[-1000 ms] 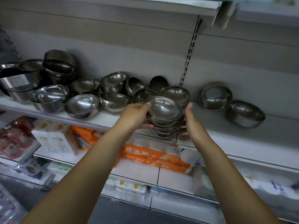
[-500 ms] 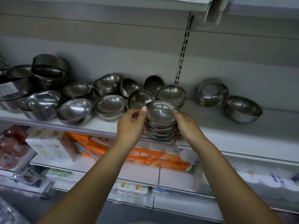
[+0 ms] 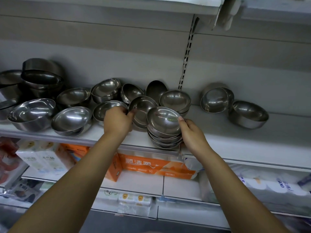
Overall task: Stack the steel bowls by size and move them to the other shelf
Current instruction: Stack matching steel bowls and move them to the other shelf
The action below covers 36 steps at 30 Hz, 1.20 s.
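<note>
The stack of small steel bowls (image 3: pixel 164 130) sits at the front edge of the white shelf (image 3: pixel 235 140), tipped a little toward the aisle. The right hand (image 3: pixel 193 135) is curled against its right side, thumb hooked over the top bowl's rim. The left hand (image 3: pixel 117 122) is off the stack — its fingers are closed on the rim of a tilted small bowl (image 3: pixel 143 106) just behind and to the left, though how firmly it pinches is hard to judge from here.

Loose bowls crowd the left stretch: two wide bowls (image 3: pixel 50 116) near the edge, and a dark nested pile (image 3: pixel 42 78) at the back. Another bowl (image 3: pixel 175 100) stands right behind the stack. Past the slotted upright (image 3: pixel 186 59), two bowls (image 3: pixel 232 106) lean apart from the rest. Below, an orange tissue pack (image 3: pixel 151 165) lies on the lower shelf.
</note>
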{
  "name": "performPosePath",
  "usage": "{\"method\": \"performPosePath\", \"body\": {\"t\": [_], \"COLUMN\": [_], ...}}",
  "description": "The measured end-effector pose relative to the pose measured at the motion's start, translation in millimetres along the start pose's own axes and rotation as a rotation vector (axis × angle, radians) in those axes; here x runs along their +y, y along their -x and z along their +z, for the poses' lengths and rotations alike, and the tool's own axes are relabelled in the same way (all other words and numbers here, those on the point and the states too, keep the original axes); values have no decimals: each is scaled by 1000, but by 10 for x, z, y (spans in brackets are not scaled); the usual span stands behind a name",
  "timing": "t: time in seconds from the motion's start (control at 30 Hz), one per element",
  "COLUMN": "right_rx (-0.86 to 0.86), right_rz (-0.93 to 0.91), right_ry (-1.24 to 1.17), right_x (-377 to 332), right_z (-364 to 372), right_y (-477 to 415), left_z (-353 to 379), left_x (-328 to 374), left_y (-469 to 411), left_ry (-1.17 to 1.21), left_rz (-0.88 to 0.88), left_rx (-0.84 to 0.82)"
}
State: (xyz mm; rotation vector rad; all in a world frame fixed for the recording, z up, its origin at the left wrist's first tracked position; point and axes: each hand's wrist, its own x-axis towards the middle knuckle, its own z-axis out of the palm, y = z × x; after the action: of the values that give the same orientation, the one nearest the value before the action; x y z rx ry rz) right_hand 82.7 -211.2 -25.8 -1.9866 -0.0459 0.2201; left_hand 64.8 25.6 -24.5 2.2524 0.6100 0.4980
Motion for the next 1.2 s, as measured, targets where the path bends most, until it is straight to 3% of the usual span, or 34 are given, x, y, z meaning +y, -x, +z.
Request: {"method": "performPosePath", "body": {"t": [0.3,0.57,0.7,0.97,1.2], "right_rx": [4,10,-8,88,5], "right_rz": [26,35,49,16,-17], "right_ry": [-24,-53,-90,-260,-260], "right_x": [-22,-43,-59,-186,-228], "right_z": [32,20,15,-118,-119], "right_y": [18,14,17,74,76], "left_z": [-9,-399,-514,-341,-138], "left_x": [-27,219,420,570,547], "left_y": [-51,-63,-13,261,344], "left_ry": [79,331,491,597,497], "left_rz": [100,78,-9,-36,-56], "left_rx": [91,239,137,-279,-293]}}
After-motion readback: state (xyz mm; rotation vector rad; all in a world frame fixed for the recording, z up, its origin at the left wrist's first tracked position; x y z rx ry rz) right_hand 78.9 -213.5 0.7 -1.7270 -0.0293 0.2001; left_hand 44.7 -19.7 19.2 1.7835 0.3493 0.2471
